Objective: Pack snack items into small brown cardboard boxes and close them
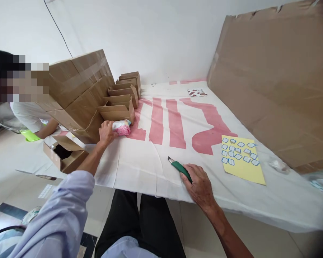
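Observation:
My right hand (199, 182) is closed around a green utility knife (182, 170) near the table's front edge, its blade end pointing forward and left. Farther left, my left hand (107, 132) grips the left end of a pink and white plastic packet (122, 128). That packet lies on the cloth just in front of an open cardboard box (115, 111), the nearest in a row of several small boxes. A yellow sheet (243, 172) with blue-outlined stickers rests to the right of the knife.
White cloth with red lettering covers the table (140, 172). A large carton (274, 82) stands at right, stacked cartons (80, 84) at left. One open box (66, 156) sits at the left edge. Another person's arm (48, 128) is beyond, by a green item (29, 135).

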A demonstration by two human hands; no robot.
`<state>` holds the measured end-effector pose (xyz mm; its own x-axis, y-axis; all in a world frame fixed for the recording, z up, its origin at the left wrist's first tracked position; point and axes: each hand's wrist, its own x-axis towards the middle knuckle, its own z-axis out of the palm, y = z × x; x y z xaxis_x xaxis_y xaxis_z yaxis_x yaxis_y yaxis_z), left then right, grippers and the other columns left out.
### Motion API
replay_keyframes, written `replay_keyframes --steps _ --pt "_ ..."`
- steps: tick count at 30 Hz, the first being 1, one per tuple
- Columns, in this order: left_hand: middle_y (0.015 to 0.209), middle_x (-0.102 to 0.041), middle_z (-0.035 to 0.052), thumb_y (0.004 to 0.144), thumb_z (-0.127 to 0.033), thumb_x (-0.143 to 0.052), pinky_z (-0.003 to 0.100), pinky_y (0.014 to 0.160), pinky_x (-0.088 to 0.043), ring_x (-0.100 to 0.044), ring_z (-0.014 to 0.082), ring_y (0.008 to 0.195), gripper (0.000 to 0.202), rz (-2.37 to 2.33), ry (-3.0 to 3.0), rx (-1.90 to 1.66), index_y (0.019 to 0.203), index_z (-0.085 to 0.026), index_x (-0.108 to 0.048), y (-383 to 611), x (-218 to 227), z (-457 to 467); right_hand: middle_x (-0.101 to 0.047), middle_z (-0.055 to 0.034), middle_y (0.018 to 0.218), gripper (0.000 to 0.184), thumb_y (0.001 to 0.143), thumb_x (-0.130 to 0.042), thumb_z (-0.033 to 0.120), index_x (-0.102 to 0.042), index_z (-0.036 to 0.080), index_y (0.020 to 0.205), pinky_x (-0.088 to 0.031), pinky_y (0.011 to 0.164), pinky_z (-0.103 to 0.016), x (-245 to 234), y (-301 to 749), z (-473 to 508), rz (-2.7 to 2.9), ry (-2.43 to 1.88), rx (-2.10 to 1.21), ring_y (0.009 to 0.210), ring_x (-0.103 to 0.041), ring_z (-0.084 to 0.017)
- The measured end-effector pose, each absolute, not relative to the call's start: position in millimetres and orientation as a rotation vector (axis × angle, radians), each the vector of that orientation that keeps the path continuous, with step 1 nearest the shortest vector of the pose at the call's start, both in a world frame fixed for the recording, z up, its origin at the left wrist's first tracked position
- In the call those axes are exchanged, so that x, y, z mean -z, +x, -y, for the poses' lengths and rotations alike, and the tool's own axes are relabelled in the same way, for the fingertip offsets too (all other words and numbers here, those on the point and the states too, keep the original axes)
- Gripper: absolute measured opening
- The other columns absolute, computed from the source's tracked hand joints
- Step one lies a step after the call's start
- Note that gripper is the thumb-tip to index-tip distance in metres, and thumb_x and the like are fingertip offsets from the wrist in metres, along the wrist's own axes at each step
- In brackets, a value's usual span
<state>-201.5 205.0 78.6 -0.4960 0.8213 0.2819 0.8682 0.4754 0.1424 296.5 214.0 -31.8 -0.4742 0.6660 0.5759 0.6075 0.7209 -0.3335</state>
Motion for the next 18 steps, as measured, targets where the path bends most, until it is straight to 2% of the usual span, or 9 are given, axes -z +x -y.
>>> replay_keyframes --steps 1,3,6,10,18 --pt "0.151 -0.06 0.019 0.088 -0.031 -0.073 0.056 0.113 -0.049 -0.054 0.0416 0.143 0.053 2.58 -1.377 0.505 0.139 -0.024 -0.06 -198 -72 -198 -0.076 -0.0141 0.12 0.032 0.112 -0.05 0.037 -0.07 0.019 0.129 -0.051 0.088 -0.044 32 296 -214 2.218 -0.954 -0.099 0.111 -0.066 -0.032" --pt "0.125 -0.072 0.0149 0.088 -0.039 -0.073 0.05 0.104 -0.054 -0.066 0.0384 0.125 0.035 2.673 -1.255 0.664 0.119 -0.023 -0.067 -193 -59 -186 -0.076 -0.0143 0.119 0.033 0.111 -0.049 0.037 -0.07 0.018 0.128 -0.051 0.088 -0.043 31 296 -214 2.217 -0.946 -0.083 0.11 -0.066 -0.032" --pt "0.094 -0.076 0.0082 0.089 -0.048 -0.07 0.042 0.09 -0.057 -0.072 0.0324 0.098 0.025 2.781 -1.252 0.763 0.096 -0.023 -0.067 -189 -43 -185 -0.076 -0.0142 0.118 0.033 0.11 -0.05 0.038 -0.071 0.019 0.126 -0.051 0.087 -0.043 31 296 -215 2.216 -0.956 -0.084 0.109 -0.067 -0.032" --pt "0.095 -0.078 0.0101 0.09 -0.053 -0.067 0.042 0.089 -0.056 -0.074 0.0322 0.098 0.03 2.798 -1.216 0.909 0.088 -0.023 -0.066 -192 -35 -208 -0.077 -0.0138 0.118 0.032 0.109 -0.052 0.039 -0.072 0.021 0.126 -0.052 0.088 -0.044 31 297 -215 2.212 -0.979 -0.115 0.109 -0.067 -0.032" --pt "0.103 -0.079 0.0127 0.089 -0.057 -0.066 0.047 0.095 -0.053 -0.072 0.0374 0.111 0.034 2.829 -1.08 1.006 0.092 -0.023 -0.068 -204 -26 -252 -0.077 -0.0137 0.12 0.032 0.11 -0.053 0.037 -0.071 0.021 0.13 -0.053 0.09 -0.044 30 300 -213 2.237 -0.976 -0.082 0.11 -0.069 -0.032"
